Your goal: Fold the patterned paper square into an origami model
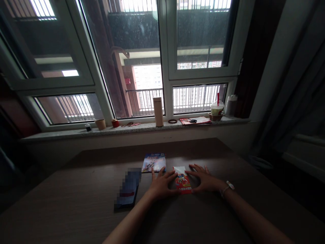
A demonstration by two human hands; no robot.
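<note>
A small red printed packet (183, 182) with a whitish top end lies flat on the dark wooden table. On its left side is my left hand (162, 183), fingers spread, with index fingertip and thumb at the packet's left edge. My right hand (207, 180) mirrors it on the right, fingers apart, index finger and thumb tips at that edge. Neither hand is closed round the packet. A blue printed booklet (153, 162) lies just beyond my left hand. Left of that hand lies a dark, phone-like object (128, 189), partly blurred by pixelation.
The table (83, 176) reaches toward a stone windowsill (142, 128). On the sill stand a tall beige flask (158, 113), a paper cup (100, 124), a drink cup with a straw (217, 108) and a white bottle (231, 105). Scissors (193, 121) rest on red-edged papers (201, 120).
</note>
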